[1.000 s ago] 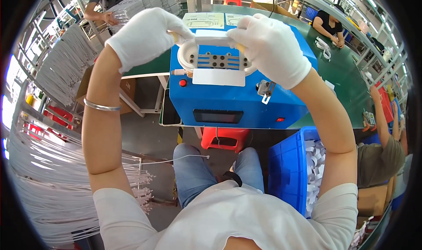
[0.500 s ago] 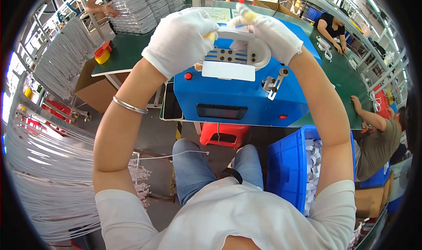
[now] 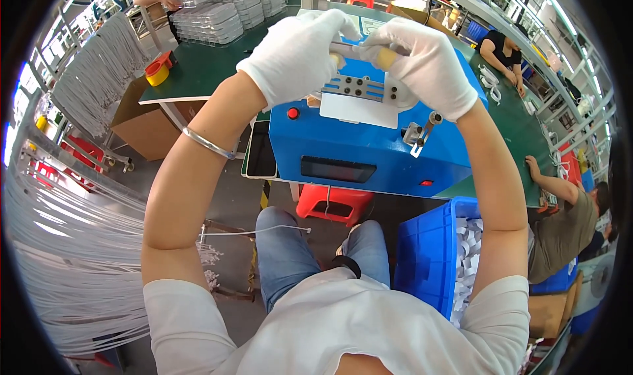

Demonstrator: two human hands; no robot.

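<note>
Both my hands wear white gloves with yellowish fingertips and are raised over a blue bench machine. Between them sits a small whitish piece, mostly covered by the gloves, so its kind is not clear. My left hand grips its left end, thumb below and index finger reaching over. At its right end my right hand is closed with curled fingers. Just below are a slotted metal plate with dark screws and a white flat plate. A rounded whitish part of the machine is partly behind my right hand.
A red button, a dark screen and a metal bracket are on the machine. A blue bin of white pieces stands by my right leg. White cables hang at left. Other people sit at the right.
My right hand has come down and its fingers have curled in toward the whitish piece. My left index finger now stretches over it. The whole view has shifted slightly.
</note>
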